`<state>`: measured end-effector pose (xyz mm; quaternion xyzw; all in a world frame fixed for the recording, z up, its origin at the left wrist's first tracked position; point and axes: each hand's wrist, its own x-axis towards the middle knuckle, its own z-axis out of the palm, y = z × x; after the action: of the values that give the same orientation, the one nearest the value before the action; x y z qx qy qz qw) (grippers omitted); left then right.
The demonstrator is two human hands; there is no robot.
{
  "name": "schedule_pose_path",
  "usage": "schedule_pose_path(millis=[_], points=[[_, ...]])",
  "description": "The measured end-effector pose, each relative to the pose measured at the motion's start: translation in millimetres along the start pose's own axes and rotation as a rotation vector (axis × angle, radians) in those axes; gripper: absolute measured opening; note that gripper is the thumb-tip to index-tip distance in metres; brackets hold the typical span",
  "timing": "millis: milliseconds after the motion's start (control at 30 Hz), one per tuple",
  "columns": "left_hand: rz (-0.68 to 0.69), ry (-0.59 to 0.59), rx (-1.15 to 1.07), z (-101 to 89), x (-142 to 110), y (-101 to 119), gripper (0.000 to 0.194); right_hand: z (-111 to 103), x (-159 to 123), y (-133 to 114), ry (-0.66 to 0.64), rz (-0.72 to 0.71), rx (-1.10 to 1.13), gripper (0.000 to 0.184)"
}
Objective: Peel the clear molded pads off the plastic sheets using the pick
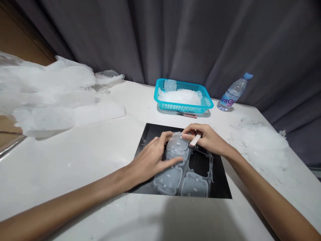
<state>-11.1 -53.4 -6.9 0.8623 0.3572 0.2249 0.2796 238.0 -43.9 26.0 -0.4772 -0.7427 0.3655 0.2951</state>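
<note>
1. Beneath the left hand (156, 152) and right hand (204, 135), plastic panels (168, 180) lie on a mat (222, 187) on the bench (100, 160).
2. Within the right hand: a tool (195, 140).
3. Beyond both hands: a basket (185, 107) holding plastic pieces (182, 97), snips (190, 115) before it.
4. Beyond the right hand, rightward: a bottle (227, 98).
5. Right of that hand: scraps (258, 142).
6. Left of the left hand, farther back: a plastic heap (55, 83).
</note>
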Motion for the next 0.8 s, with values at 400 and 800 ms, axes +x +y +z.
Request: schedule_pose_path(millis=[400, 800], points=[[0.307, -0.005, 0.433, 12.9, -14, 14, 0.028, 14, 21, 31, 0.346, -0.072, -0.505, 0.020], [0.228, -0.031, 0.482, 7.7, -16, 20, 0.032, 33, -53, -18, 0.054, 0.033, 0.137, 0.043]])
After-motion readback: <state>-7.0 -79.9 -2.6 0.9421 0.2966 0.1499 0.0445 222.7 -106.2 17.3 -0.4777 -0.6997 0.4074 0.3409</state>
